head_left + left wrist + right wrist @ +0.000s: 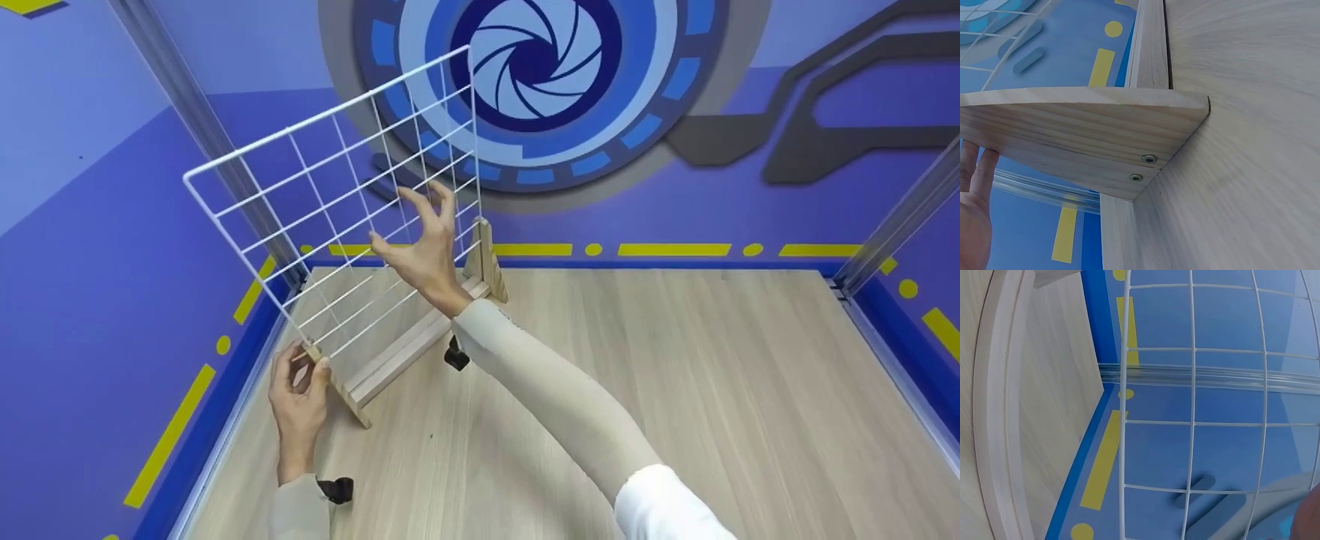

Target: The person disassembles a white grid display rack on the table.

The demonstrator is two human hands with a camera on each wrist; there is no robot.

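Note:
A white wire grid panel (330, 161) stands tilted in a wooden stand (420, 341) made of two end pieces and a crossbar. With thumb and fingers, my left hand (300, 401) holds the top of the near-left wooden end piece (1072, 126), at the grid's lower corner. In the left wrist view, its fingertips touch that piece's outer face, where two metal screws show. My right hand (424, 251) is in front of the grid, thumb and fingers spread apart. Whether those fingertips touch the wires, I cannot tell. The grid's wires (1193, 382) fill much of the right wrist view.
The stand sits on a wood-grain tabletop (675, 390). Blue printed walls (637, 217) rise behind and at both sides, with metal posts (202, 112) at the corners. Black wrist devices (456, 354) hang under both forearms.

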